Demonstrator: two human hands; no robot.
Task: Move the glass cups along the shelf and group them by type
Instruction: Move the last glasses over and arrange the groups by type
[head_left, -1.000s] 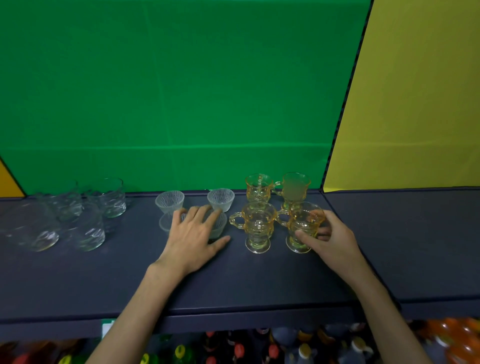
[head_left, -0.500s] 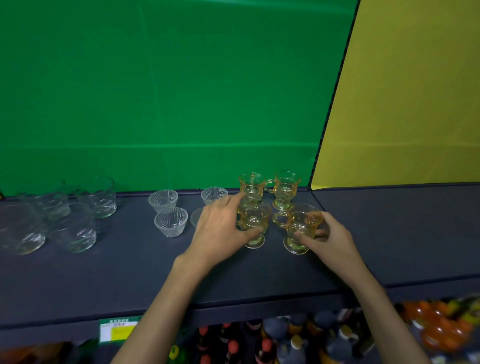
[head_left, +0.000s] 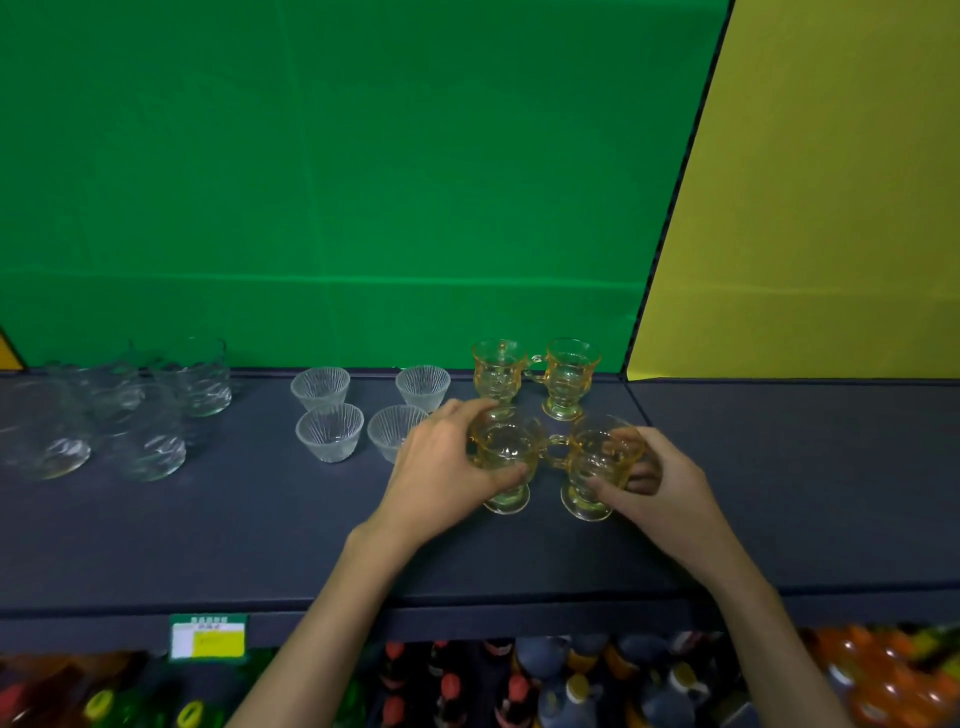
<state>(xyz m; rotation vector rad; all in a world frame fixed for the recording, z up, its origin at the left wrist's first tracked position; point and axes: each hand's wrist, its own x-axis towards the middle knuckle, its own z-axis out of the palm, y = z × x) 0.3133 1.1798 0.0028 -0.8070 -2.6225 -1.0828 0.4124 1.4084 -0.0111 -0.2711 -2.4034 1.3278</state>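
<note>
two hands grip amber mugs; shelf label unreadable.

Four amber mugs, four ribbed bowls, four tumblers.

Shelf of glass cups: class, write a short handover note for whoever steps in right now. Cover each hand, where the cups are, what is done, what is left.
Left hand grips the front-left amber mug; right hand grips the front-right amber mug. Both mugs stand on the shelf.
Two more amber mugs stand just behind them.
Four small ribbed cups sit in a cluster left of the mugs.
Clear tumblers are bunched at the far left.
Done: three types look grouped.
Left: probably just set the two held mugs tidy and let go.
</note>
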